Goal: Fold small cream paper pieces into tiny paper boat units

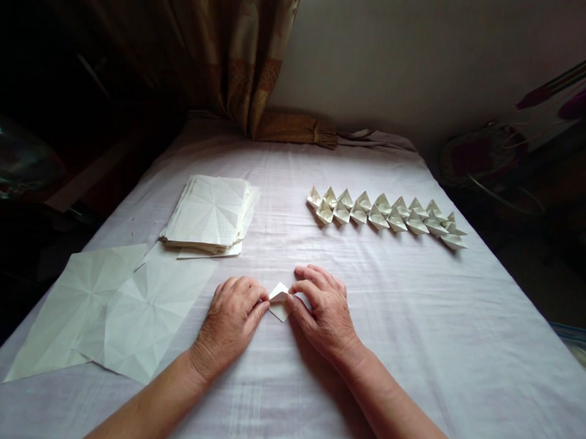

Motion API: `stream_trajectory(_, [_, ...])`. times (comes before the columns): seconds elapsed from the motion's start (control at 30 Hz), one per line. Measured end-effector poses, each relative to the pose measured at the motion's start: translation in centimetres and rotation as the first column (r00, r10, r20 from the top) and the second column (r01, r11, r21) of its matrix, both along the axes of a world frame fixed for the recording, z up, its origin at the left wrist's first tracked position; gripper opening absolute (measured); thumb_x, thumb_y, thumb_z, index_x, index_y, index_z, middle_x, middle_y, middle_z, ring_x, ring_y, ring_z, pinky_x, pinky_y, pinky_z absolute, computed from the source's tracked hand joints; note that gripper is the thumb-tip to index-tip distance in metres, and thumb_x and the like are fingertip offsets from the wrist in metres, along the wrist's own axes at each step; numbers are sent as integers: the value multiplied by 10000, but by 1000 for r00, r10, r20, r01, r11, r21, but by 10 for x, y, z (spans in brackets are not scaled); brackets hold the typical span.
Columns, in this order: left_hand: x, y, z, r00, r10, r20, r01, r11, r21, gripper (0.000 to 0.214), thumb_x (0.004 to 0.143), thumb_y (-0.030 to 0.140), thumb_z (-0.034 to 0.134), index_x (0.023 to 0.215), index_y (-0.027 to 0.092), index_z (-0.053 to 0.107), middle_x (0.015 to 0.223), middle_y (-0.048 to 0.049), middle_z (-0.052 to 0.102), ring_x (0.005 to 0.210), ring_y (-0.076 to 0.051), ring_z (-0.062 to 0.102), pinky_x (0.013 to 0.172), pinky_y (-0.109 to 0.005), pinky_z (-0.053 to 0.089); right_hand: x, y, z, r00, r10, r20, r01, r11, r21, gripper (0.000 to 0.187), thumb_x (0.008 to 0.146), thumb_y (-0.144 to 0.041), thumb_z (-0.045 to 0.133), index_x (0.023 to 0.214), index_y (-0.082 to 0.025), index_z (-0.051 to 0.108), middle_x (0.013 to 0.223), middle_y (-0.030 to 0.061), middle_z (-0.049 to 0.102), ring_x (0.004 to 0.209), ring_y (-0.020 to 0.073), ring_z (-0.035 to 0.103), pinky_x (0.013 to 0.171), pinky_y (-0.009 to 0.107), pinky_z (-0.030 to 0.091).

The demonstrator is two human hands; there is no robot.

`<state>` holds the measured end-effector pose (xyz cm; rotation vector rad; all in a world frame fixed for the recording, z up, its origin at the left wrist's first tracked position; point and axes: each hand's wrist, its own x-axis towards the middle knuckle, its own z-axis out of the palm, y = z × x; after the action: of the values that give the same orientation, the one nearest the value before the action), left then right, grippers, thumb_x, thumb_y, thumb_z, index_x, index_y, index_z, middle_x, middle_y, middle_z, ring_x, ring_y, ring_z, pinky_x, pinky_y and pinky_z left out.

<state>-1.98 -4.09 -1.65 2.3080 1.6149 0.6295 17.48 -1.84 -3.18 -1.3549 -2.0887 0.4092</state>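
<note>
A small folded piece of white paper (279,301) lies on the white cloth between my hands. My left hand (231,322) pinches its left side with curled fingers. My right hand (321,309) grips its right side, fingers bent over it. Two rows of several finished folded paper boats (386,216) stand further back on the right. A stack of creased paper sheets (210,213) lies at the back left. Two loose creased sheets (119,308) lie flat to the left of my left hand.
The table is covered by a white cloth (415,333). A brown curtain (244,51) hangs at the back, its hem resting on the table. Dark clutter stands off both table sides.
</note>
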Motion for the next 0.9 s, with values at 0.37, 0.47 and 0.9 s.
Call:
stream_trajectory(0.37, [-2,0,3,998,-33,57,36,998,-55,83,909,216,595,835,233,626,861,5,652,857,-186,566,821,-345,385,6,-3,-1,997,68,41,-68,998,-7,76,855,-294,671,830,-295,743,1258,56,651,1262,310,502,1009,524,371])
stream_trajectory(0.47, [0,0,4,1000,-21,21,22,999,-47,107,922,255,595,821,226,615,860,7,646,856,-189,555,824,-351,370,5,-3,-1,999,48,24,-48,999,-3,97,862,-300,655,799,-266,720,1241,66,664,1255,305,513,1018,523,372])
stream_trajectory(0.9, [10,4,4,990,73,-117,-76,997,-18,169,932,283,567,782,210,540,848,-16,576,855,-213,529,802,-363,369,-3,-3,-1,998,-61,24,61,998,2,171,878,-289,600,720,-223,609,1226,85,670,1247,295,524,1029,497,385])
